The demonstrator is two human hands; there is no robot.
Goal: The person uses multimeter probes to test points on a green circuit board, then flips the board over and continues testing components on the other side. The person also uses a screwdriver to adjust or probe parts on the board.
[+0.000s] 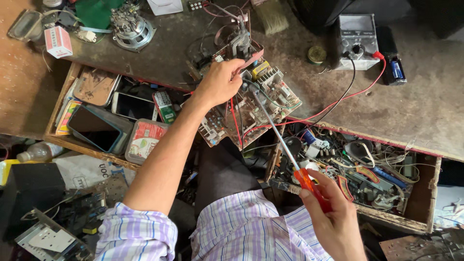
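A brown circuit board (270, 92), crowded with components and red wires, rests tilted on the front edge of the workbench. My left hand (218, 83) grips the board's upper left part, fingers curled over some components. My right hand (333, 220) holds a long screwdriver (285, 147) by its orange handle. The metal shaft slants up and left, and its tip meets the board close to my left fingers.
An open drawer on the left (60, 104) holds phones, a tablet and a plastic box. Another open drawer on the right (420, 193) is full of wires and parts. A grey multimeter (356, 41) with red and black leads, a speaker (131, 30) and a brush (271, 17) lie on the bench.
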